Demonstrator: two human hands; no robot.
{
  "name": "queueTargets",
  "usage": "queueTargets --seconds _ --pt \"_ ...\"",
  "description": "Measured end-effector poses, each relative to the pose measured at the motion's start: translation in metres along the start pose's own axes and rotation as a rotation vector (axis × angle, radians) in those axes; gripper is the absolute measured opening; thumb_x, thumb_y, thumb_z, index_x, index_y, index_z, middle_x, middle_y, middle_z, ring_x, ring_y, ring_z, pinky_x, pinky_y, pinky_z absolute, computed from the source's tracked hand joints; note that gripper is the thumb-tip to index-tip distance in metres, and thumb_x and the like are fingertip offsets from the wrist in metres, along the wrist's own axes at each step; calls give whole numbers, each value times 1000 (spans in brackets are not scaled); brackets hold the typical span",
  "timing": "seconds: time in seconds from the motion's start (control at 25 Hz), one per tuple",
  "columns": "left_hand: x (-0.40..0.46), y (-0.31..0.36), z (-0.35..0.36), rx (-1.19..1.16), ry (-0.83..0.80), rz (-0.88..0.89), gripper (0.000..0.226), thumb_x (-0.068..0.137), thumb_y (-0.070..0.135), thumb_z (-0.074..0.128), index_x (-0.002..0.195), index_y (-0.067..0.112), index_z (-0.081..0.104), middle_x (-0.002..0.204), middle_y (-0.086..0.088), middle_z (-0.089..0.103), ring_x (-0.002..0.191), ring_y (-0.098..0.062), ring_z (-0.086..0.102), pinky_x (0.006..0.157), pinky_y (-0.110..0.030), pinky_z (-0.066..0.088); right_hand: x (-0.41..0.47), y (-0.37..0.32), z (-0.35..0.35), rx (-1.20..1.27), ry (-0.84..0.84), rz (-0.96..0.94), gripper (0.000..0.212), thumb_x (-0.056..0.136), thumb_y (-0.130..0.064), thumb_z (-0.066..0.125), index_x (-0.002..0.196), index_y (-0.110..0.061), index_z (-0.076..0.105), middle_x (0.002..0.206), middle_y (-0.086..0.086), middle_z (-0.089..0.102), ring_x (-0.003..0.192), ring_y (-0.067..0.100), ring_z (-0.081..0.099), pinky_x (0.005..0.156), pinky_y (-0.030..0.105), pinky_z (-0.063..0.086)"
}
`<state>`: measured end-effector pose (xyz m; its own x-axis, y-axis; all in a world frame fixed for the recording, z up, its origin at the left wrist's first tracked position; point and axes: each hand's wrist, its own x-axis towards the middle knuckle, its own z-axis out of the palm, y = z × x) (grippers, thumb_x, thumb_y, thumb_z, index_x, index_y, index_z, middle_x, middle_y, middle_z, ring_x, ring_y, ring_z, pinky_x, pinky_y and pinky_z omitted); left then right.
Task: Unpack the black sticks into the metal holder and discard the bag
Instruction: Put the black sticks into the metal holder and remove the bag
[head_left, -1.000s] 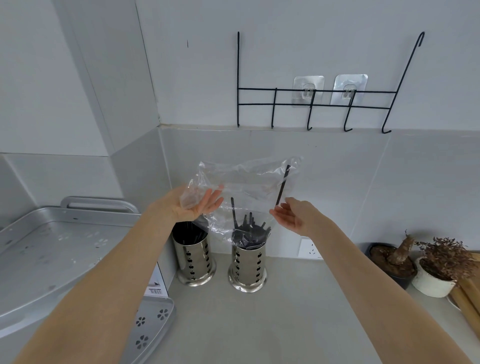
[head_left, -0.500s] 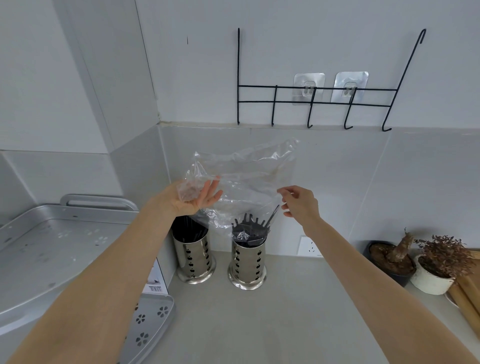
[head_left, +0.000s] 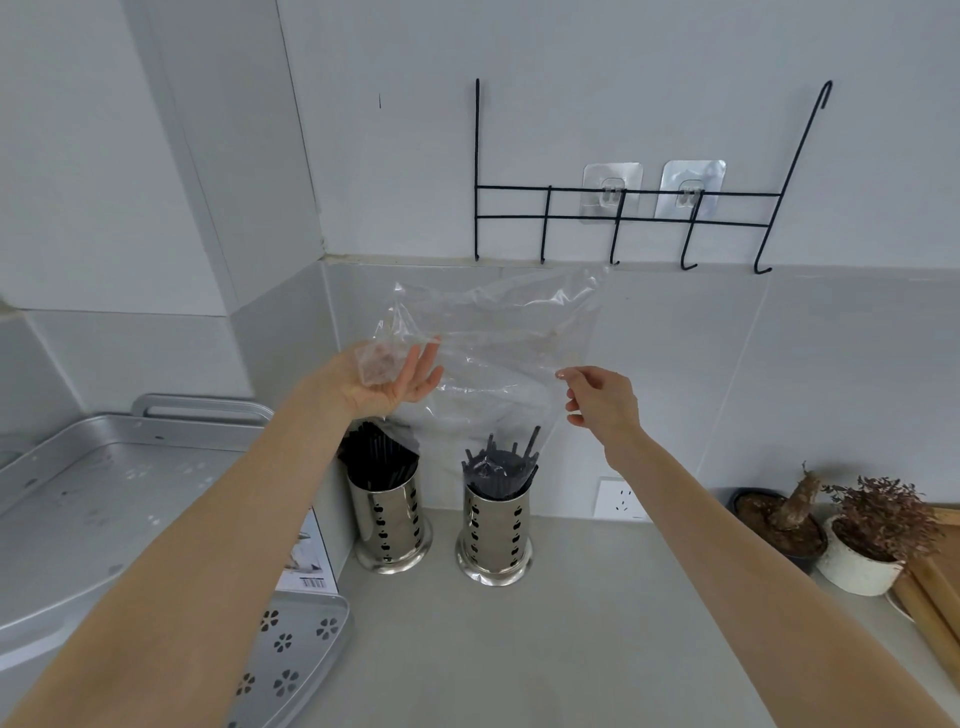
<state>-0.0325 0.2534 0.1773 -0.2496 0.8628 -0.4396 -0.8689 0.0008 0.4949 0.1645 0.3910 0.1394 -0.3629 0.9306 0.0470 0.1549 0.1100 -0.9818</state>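
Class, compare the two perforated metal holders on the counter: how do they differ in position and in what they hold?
The left holder stands nearer the corner wall, beside the metal tray; the right holder stands apart, further out. The left holder's black sticks are uncovered; the right holder's sticks stand under the clear bag's lower end. Both are upright, shiny, with the same cut-out holes and flared bases.

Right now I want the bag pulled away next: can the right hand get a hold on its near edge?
Probably yes. The right hand is already at the clear bag's right edge, fingers pinched there, nothing between them. The left hand holds the other corner, above the holders.
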Motion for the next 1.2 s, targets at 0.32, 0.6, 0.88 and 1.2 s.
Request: queueTargets --seconds 0.32,0.6,0.88,1.2 --pt "-7 6 2 -6 -36 -14 43 96 33 38 123 -1 38 99 -32 46 50 -35 68 35 -28 52 -10 -16 -11 -12 9 -44 23 91 -14 50 104 -7 67 64 -2 53 57 10 50 54 16 46" --pt "-31 8 11 -55 -131 -5 53 93 41 40 117 -6 41 99 -33 46 52 -36 68 36 -28 52 -28 -39 -20 -11 15 -108 23 90 -16 50 103 -9 67 65 -3 53 56 8 50 52 15 43" --pt "-49 8 14 -29 -122 25 53 94 44 36 121 -2 39 100 -31 46 52 -35 68 35 -28 52 -42 -51 -24 13 -17 -112 22 90 -16 51 103 -8 67 66 -2 52 58 10 50 54 17 44" --pt "-64 3 11 -96 -129 48 47 94 39 35 113 -3 43 97 -31 45 48 -32 68 36 -23 51 -43 -41 -19 8 -54 -136 31 91 -11 41 119 -15 55 71 -1 54 60 11 52 54 19 44"
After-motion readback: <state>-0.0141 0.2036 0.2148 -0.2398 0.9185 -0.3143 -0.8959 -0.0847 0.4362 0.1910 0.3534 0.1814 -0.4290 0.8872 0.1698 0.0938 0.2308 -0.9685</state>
